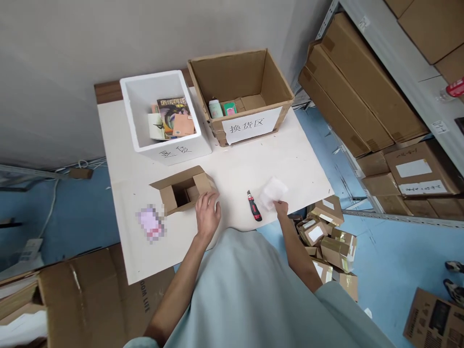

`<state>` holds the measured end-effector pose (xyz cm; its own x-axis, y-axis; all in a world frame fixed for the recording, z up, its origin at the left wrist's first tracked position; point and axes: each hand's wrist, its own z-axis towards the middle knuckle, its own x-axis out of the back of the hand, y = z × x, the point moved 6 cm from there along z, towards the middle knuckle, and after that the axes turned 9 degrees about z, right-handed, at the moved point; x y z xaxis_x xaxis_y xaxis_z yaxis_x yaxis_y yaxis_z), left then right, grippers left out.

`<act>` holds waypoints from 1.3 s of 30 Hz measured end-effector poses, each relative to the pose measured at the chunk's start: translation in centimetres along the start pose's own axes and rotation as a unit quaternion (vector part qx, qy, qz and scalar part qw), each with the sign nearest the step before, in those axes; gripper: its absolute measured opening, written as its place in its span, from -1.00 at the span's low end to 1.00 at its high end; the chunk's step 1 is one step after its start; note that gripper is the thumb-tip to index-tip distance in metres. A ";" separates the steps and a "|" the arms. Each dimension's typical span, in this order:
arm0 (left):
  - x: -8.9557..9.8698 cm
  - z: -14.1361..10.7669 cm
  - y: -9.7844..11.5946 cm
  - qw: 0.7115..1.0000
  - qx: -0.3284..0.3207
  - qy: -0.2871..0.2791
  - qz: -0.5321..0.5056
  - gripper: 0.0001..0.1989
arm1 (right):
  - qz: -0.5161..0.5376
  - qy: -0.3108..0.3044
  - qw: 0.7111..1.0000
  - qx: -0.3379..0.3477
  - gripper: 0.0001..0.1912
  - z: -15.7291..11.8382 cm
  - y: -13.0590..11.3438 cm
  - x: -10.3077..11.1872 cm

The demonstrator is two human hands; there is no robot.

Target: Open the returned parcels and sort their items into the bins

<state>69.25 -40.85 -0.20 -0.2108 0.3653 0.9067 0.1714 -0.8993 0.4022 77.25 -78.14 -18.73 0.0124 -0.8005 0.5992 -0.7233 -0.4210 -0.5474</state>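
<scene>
A small open cardboard box (pixel 169 200) stands near the front of the white table, its flaps raised. Against its right front edge rests my left hand (pixel 208 215), fingers loosely bent and apart, not visibly gripping it. My right hand (pixel 282 208) is closed, pinching the near edge of a thin, translucent white wrapping sheet (pixel 272 192) at the table's right front. Between both hands lies a black and red utility knife (pixel 254 207) with its blade tip showing. To the left of the box is a pale purple item (pixel 150 222), blurred out by pixels.
A white foam box (pixel 128 116) with booklets stands at the back left of the table (pixel 232 169). Beside it is a large cardboard carton (pixel 217 128) holding small packages. Cartons fill a shelf (pixel 409 63) on the right; opened boxes (pixel 335 251) pile on the floor.
</scene>
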 end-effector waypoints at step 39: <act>-15.6 -4.4 4.4 0.934 0.160 -0.278 -0.156 -0.49 | -0.093 -0.214 0.907 0.351 -0.79 -5.6 -5.6 -6.8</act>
<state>69.10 -51.55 -13.15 0.2184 0.7460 0.6290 0.4826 -0.6429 0.5949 77.36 -67.93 -16.42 0.4649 -0.7162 0.5205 -0.0648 -0.6138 -0.7868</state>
